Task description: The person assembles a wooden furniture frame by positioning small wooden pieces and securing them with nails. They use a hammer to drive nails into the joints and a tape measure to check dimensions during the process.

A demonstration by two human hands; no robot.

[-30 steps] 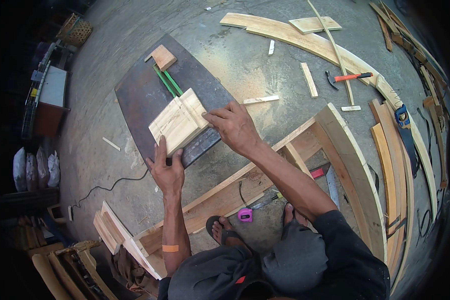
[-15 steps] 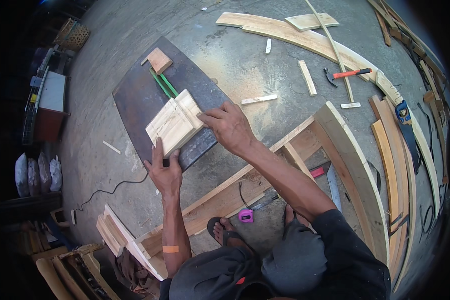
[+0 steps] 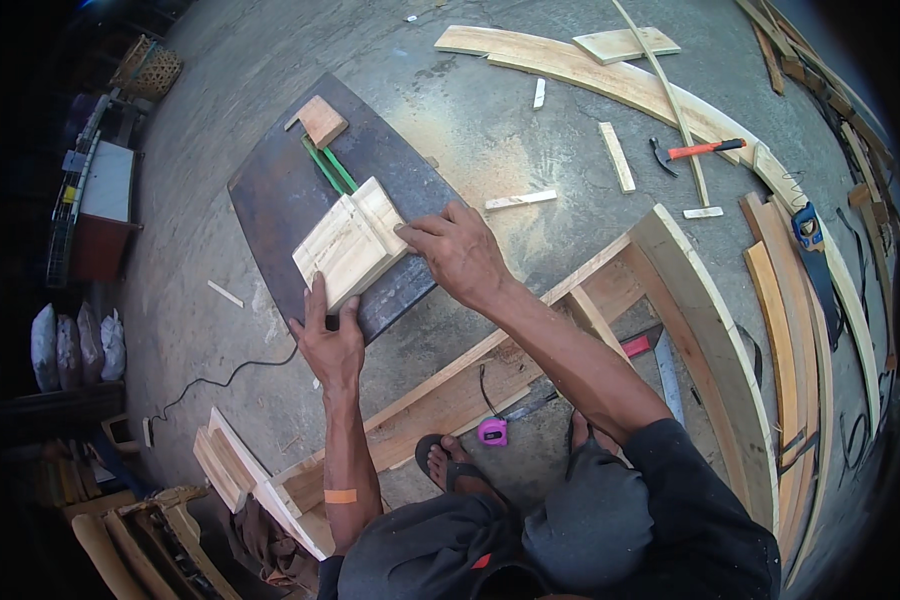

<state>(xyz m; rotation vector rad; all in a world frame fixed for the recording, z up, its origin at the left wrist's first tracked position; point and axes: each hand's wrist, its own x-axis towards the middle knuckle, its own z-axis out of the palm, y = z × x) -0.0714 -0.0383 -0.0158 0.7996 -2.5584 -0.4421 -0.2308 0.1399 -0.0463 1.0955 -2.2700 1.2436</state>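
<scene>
A pale wooden board (image 3: 342, 252) lies on a dark, flat tabletop (image 3: 270, 215) ahead of me. A narrower pale wooden piece (image 3: 378, 212) lies along its right side. My left hand (image 3: 330, 345) grips the board's near end, thumb and fingers apart along the edge. From the right, my right hand (image 3: 458, 255) pinches the narrower piece near its edge; the fingertips are partly hidden. Two green strips (image 3: 336, 170) run from the pieces' far end toward a small brown wood block (image 3: 322, 122) on the tabletop.
A curved wooden frame (image 3: 685, 270) stands between me and the tabletop, reaching right. A pink tape measure (image 3: 492, 431) lies by my foot. Farther right are a claw hammer (image 3: 705, 149), a handsaw (image 3: 810, 240) and long curved planks (image 3: 790, 330). Sawdust and offcuts (image 3: 520, 200) lie beyond.
</scene>
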